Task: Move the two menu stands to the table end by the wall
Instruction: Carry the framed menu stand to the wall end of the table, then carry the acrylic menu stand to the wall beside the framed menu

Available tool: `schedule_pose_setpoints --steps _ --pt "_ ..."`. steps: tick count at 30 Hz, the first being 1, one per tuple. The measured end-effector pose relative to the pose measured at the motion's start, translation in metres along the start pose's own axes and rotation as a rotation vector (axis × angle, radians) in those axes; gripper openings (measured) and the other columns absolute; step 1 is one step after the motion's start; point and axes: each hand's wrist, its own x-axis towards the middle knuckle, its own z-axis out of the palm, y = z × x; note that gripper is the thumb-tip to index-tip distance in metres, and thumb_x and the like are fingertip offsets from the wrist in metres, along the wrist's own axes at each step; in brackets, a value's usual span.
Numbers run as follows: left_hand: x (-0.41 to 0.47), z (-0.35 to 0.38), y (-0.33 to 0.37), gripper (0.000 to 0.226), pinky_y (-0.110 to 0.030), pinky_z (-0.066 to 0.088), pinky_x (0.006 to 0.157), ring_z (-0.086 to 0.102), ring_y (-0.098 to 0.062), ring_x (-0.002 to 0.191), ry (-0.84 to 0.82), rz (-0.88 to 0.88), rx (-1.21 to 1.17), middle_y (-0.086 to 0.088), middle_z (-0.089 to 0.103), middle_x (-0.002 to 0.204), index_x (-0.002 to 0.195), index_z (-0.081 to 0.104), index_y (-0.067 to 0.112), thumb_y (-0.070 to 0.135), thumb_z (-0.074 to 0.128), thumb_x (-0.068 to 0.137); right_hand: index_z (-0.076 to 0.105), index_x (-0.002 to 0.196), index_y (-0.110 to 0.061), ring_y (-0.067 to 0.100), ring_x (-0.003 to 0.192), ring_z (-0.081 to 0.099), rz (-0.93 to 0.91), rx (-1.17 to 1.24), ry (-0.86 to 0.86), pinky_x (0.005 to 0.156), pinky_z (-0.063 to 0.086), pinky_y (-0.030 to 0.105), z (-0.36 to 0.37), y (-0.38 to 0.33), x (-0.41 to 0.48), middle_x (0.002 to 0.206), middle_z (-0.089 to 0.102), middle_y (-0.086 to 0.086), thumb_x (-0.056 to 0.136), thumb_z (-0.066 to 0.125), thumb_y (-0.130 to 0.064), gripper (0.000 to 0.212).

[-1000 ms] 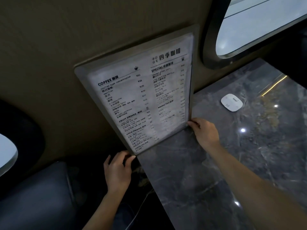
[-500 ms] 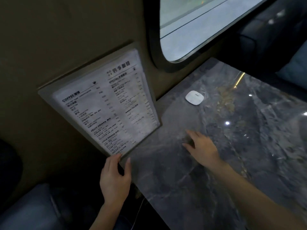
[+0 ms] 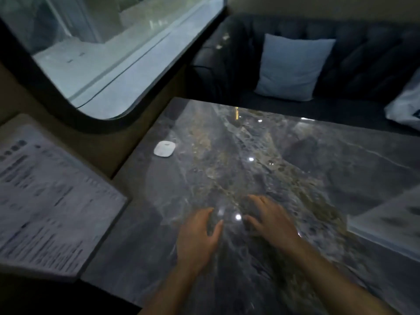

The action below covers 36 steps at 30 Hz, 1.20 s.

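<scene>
One menu stand (image 3: 45, 201), a clear sheet with printed drink lists, stands at the left end of the dark marble table (image 3: 261, 155), leaning against the beige wall under the window. A second menu stand (image 3: 391, 221) shows at the right edge of the view, partly cut off. My left hand (image 3: 197, 237) and my right hand (image 3: 270, 221) hover side by side over the middle of the table, fingers spread, holding nothing. Neither hand touches a stand.
A small white rounded device (image 3: 164, 148) lies on the table near the wall. A rounded window (image 3: 109, 53) sits above it. Across the table is a dark sofa (image 3: 363, 64) with a pale cushion (image 3: 293, 67) and a white bag (image 3: 406, 105).
Both hands let go of the menu stand by the wall and moved right to the table's middle. The view swung right, bringing the sofa and the second stand into sight.
</scene>
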Motion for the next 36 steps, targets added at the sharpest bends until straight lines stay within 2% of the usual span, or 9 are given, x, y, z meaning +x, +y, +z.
schedule_pose_setpoints --steps 8,13,18,20,23,26,30,33,36 --pt "-0.008 0.068 0.083 0.033 -0.041 0.047 0.092 0.061 -0.028 0.102 -0.189 0.179 -0.056 -0.008 0.067 0.11 0.109 0.061 0.015 0.03 0.067 0.081 0.048 0.125 -0.011 0.033 0.109 0.055 0.249 -0.048 0.128 0.089 0.045 0.043 -0.037 0.08 -0.089 0.119 0.059 0.015 0.083 0.059 -0.03 0.048" --pt "-0.012 0.104 0.131 0.031 -0.036 0.047 0.085 0.062 -0.029 0.099 -0.289 0.314 -0.106 -0.013 0.068 0.107 0.108 0.062 0.01 0.021 0.069 0.08 0.048 0.126 -0.018 0.03 0.109 0.054 0.428 -0.002 0.22 0.086 0.044 0.04 -0.065 0.125 -0.147 0.12 0.059 0.01 0.088 0.053 -0.03 0.04" --pt "-0.011 0.133 0.173 0.028 -0.04 0.047 0.089 0.058 -0.028 0.103 -0.411 0.396 -0.113 -0.012 0.066 0.108 0.108 0.061 0.013 0.026 0.063 0.083 0.06 0.111 -0.006 0.032 0.104 0.058 0.733 0.049 0.386 0.084 0.044 0.038 -0.095 0.175 -0.192 0.115 0.063 0.016 0.088 0.056 -0.024 0.029" --pt "-0.007 0.141 0.19 0.031 -0.041 0.047 0.089 0.058 -0.029 0.103 -0.446 0.417 -0.121 -0.012 0.065 0.109 0.109 0.06 0.013 0.03 0.06 0.084 0.064 0.099 -0.004 0.036 0.095 0.06 0.842 0.089 0.479 0.077 0.046 0.04 -0.11 0.195 -0.207 0.105 0.067 0.021 0.086 0.057 -0.019 0.021" --pt "0.004 0.15 0.216 0.035 -0.04 0.049 0.087 0.058 -0.026 0.103 -0.482 0.359 -0.178 -0.011 0.063 0.115 0.112 0.055 0.015 0.035 0.06 0.084 0.063 0.089 0.003 0.039 0.087 0.061 0.967 0.168 0.623 0.071 0.045 0.04 -0.133 0.222 -0.222 0.095 0.067 0.028 0.085 0.059 -0.016 0.019" --pt "0.016 0.156 0.24 0.047 -0.039 0.049 0.088 0.055 -0.02 0.106 -0.518 0.299 -0.255 -0.007 0.058 0.122 0.121 0.047 0.017 0.039 0.061 0.083 0.052 0.114 0.003 0.038 0.097 0.058 0.996 0.353 0.749 0.082 0.045 0.042 -0.15 0.242 -0.224 0.111 0.061 0.028 0.083 0.062 -0.017 0.038" --pt "0.025 0.157 0.264 0.04 -0.021 0.046 0.074 0.053 -0.007 0.096 -0.585 0.309 -0.46 0.002 0.054 0.113 0.121 0.041 0.022 0.03 0.059 0.086 0.031 0.133 -0.01 0.033 0.118 0.047 0.879 0.627 0.867 0.098 0.042 0.052 -0.154 0.249 -0.21 0.135 0.046 0.019 0.08 0.067 -0.02 0.065" --pt "0.024 0.162 0.27 0.027 -0.035 0.05 0.084 0.056 -0.021 0.105 -0.613 0.34 -0.526 -0.007 0.056 0.119 0.118 0.043 0.023 0.018 0.049 0.092 0.032 0.124 -0.025 0.022 0.106 0.055 0.77 0.778 0.892 0.083 0.05 0.038 -0.147 0.243 -0.197 0.123 0.053 0.008 0.08 0.067 -0.022 0.056" --pt "0.023 0.165 0.272 0.026 -0.022 0.048 0.072 0.059 -0.015 0.096 -0.529 0.299 -0.519 -0.004 0.062 0.112 0.108 0.049 0.033 0.012 0.041 0.095 0.034 0.117 -0.027 0.012 0.095 0.056 0.727 0.799 0.913 0.076 0.046 0.027 -0.139 0.24 -0.187 0.103 0.055 -0.009 0.082 0.064 -0.024 0.046"
